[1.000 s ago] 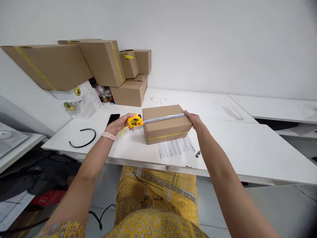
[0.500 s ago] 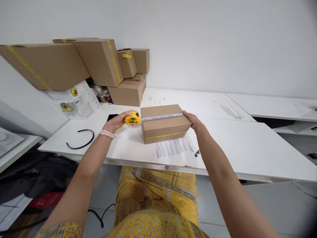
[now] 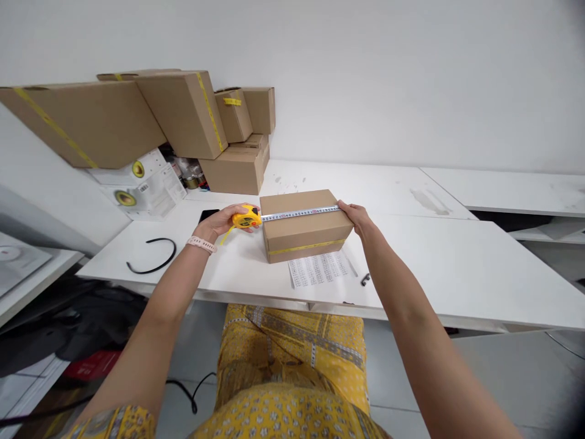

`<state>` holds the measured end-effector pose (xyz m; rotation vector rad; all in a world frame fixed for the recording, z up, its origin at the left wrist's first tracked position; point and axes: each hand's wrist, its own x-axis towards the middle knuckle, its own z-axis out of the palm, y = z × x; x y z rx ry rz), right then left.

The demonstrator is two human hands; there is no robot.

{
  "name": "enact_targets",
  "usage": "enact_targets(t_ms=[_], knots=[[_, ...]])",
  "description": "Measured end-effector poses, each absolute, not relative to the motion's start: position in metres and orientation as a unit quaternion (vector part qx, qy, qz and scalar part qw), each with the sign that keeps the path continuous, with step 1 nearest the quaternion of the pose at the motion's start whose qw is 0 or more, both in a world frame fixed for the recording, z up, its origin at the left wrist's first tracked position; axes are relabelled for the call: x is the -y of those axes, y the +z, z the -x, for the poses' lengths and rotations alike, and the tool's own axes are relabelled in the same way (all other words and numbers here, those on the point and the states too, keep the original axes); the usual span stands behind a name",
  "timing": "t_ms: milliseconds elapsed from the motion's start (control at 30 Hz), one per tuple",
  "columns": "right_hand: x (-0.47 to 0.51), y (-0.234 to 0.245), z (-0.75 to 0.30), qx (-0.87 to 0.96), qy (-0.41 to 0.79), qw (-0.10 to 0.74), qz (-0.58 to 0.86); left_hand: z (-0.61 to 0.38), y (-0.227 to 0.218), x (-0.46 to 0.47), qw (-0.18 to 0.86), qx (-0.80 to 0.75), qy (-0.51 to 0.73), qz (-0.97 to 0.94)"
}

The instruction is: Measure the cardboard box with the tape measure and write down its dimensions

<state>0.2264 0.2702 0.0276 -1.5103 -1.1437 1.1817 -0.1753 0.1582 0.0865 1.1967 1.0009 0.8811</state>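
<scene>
A small cardboard box (image 3: 304,231) with a yellow tape strip along its front stands on the white table (image 3: 434,268). My left hand (image 3: 222,221) is closed round a yellow tape measure (image 3: 247,217) at the box's left end. Its white blade (image 3: 299,213) lies stretched across the box top. My right hand (image 3: 359,218) pinches the blade's tip at the box's right top edge. A printed sheet (image 3: 317,269) lies on the table just in front of the box.
Several cardboard boxes (image 3: 183,116) are stacked at the back left, above white avocado-printed cartons (image 3: 146,183). A black phone (image 3: 208,215) lies left of my hand, a black curved band (image 3: 153,256) further left, and a small dark clip (image 3: 364,280) near the sheet.
The tape measure has slid closer to the box's left edge, so less blade shows beyond the box. Both hands keep their hold.
</scene>
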Motion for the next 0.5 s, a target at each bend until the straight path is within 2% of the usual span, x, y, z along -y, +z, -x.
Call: enact_targets(t_ms=[267,400,500], knots=[[-0.283,0.063,-0.23,0.54,0.384,0.503,0.556,0.141,0.111,-0.121,0.652,-0.379,0.341,-0.561],[-0.287,0.093,-0.233,0.604,0.364,0.486,0.516,0.089,0.092,-0.084,0.705,-0.334,0.363,-0.51],[-0.284,0.104,-0.227,0.638,0.372,0.454,0.499,0.045,0.068,-0.057,0.723,-0.31,0.445,-0.429]])
